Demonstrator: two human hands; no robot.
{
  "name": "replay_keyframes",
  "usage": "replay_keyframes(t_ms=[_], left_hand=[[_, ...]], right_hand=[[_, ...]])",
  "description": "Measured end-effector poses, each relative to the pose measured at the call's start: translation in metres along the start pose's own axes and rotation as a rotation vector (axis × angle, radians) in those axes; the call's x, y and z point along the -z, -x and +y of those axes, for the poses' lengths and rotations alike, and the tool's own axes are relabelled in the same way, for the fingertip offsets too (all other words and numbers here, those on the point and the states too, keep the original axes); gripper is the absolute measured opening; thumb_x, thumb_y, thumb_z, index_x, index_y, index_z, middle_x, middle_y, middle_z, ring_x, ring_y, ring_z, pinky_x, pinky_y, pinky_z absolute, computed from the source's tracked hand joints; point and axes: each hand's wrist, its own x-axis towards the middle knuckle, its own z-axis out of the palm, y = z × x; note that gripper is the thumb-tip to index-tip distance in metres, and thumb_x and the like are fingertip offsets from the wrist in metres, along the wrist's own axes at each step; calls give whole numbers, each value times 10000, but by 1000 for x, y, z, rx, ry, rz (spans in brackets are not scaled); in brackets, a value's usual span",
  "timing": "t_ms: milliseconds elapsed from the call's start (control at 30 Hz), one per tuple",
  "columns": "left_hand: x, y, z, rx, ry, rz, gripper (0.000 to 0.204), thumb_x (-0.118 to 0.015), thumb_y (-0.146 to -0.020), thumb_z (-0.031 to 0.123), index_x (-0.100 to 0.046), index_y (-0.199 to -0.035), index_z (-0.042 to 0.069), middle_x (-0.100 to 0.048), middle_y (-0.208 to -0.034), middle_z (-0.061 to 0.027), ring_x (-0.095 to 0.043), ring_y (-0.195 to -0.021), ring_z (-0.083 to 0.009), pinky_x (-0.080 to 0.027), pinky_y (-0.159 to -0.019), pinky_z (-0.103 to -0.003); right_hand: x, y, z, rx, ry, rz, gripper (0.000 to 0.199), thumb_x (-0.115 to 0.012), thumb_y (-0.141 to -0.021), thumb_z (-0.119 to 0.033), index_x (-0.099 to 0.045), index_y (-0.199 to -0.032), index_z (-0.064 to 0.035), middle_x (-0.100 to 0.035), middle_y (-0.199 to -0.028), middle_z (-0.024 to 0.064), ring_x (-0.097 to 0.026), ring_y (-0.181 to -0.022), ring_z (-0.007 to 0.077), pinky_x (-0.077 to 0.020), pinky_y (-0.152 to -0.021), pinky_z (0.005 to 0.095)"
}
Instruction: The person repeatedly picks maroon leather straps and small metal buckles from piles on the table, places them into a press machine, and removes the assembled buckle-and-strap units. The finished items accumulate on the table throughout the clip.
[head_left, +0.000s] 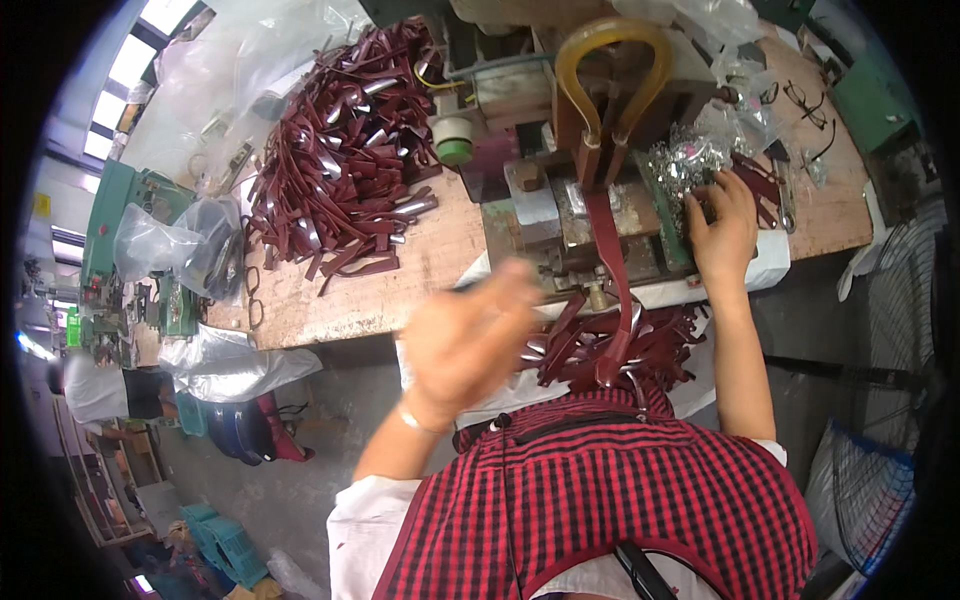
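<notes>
1. Maroon strip [607, 235]: centre of frame, upper end at the bench machine [537, 208], lower end over the strips piled in the lap [660, 345]. Long axis runs roughly top to bottom, curving slightly; upper end points to frame top, lower to the wearer.
2. Right hand [725, 225]: right of centre, fingers curled at small shiny metal pieces [688, 158]. Cannot tell whether any are pinched.
3. Left hand [465, 340]: centre-left, motion-blurred, apart from the strip; grip cannot be told. It blocks the view of part of the bench [330, 308] front edge.
4. Amber tube loop [612, 35]: top centre, arching above the strip's upper end.
5. Large heap of maroon strips [345, 150]: upper left, lying in many directions, some showing silvery faces.
6. Eyeglasses [805, 105]: upper right, on the bench beyond the metal pieces.
</notes>
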Motion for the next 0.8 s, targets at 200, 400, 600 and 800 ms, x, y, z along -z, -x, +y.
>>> replay_keyframes(t_ms=[200,400,600,800], left_hand=[[63,72,-131,192,-782,-681,185,-669,-786,69,-735,-959,64,-642,-985,-84,-575,-958,-287,-469,-842,-417],[65,98,-167,256,-744,-595,143,-669,-799,75,-714,-933,58,-659,-1045,-94,-587,-977,-304,-469,-861,-434],[34,58,-131,838,-73,-15,278,-635,-1035,121,-624,-1292,16,-757,-952,-108,-658,-753,-87,-494,-687,-233],[1,44,-113,951,586,350,187,-572,-1054,55,-632,-1206,-35,-769,-1000,-107,-678,-841,-106,-501,-738,-239]], right_hand=[[5,-13,-9,-89,-200,42,124,-729,-837,-126,-744,-935,-51,-723,-928,125,-678,-896,332,-531,-807,420],[-3,-19,-18,-236,-372,-32,167,-727,-864,-127,-748,-1013,-55,-745,-952,122,-706,-894,296,-542,-821,382],[16,1,-2,-399,-469,-20,169,-700,-921,-52,-739,-1082,-19,-747,-1004,100,-701,-931,193,-525,-878,304],[59,-2,-41,-390,-845,-149,180,-711,-919,-33,-745,-1091,7,-753,-1032,58,-674,-956,131,-510,-896,266]])
